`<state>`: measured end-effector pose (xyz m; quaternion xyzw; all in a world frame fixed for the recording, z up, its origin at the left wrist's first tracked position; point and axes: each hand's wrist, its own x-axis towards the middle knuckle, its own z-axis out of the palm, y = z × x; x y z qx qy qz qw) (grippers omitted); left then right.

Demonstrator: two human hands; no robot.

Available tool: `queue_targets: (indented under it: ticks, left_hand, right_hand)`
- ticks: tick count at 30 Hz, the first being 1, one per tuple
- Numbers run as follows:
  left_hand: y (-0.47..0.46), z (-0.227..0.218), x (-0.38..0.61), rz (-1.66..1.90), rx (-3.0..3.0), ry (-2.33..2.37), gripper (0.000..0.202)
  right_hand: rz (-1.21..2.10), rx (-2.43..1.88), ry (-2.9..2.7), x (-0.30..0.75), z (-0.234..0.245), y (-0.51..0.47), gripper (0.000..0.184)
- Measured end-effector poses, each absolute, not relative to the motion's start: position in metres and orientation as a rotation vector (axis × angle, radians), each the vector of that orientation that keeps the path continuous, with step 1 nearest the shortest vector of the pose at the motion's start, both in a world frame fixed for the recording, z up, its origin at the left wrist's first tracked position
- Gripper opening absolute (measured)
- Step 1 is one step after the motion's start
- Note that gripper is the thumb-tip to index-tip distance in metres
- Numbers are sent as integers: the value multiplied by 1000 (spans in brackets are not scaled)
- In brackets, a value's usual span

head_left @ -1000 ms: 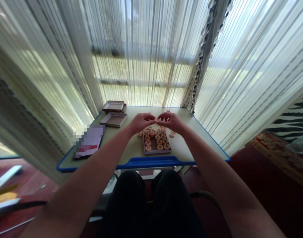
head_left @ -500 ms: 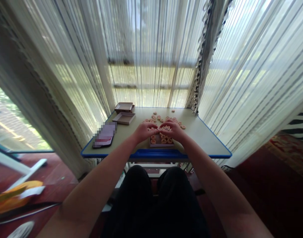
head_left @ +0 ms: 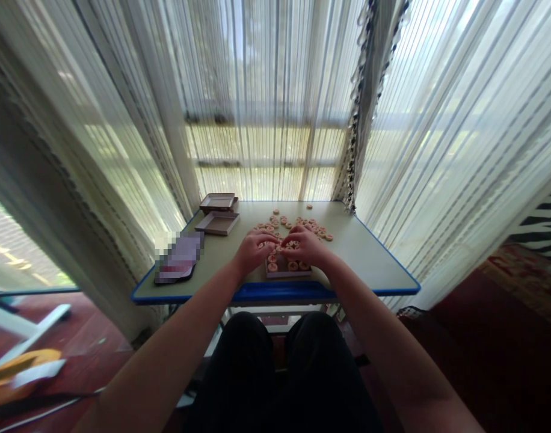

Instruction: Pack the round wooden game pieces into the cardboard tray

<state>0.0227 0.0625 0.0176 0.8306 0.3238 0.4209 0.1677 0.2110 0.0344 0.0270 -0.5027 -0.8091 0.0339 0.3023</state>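
Note:
A shallow grey tray (head_left: 288, 273) with several round wooden game pieces (head_left: 293, 265) lies near the front edge of the table (head_left: 361, 252). My left hand (head_left: 254, 250) rests over the tray's left side, its fingers curled down onto the pieces. My right hand (head_left: 305, 245) covers the tray's far right part, fingers bent and touching pieces. What the fingertips pinch is hidden. More loose pieces (head_left: 298, 221) are scattered on the table just beyond both hands.
Two empty brown box halves (head_left: 218, 211) sit at the table's far left corner. A blurred dark flat object (head_left: 180, 257) lies at the left front. Sheer curtains (head_left: 275, 108) surround the table. My dark-clad legs (head_left: 280, 373) are below the blue table edge.
Both hands have come down from a raised pinch above the tray and now rest on the pieces in it. The camera view has shifted and tilted.

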Motion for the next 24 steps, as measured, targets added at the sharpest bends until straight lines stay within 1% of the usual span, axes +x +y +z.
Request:
queue_targets:
  ticks: [10,16,24]
  left_hand:
    - [65,14,19,1158,2445,905,17]
    - [67,11,19,1101,2492,895,15]
    - [66,13,19,1140,2494,919,14]
  right_hand:
    - [72,-1387,-2251,208,29,32,23]
    - [36,-1427,-2319,205,34,34,23]
    - [-46,-1431,-2393,201,35,33,22]
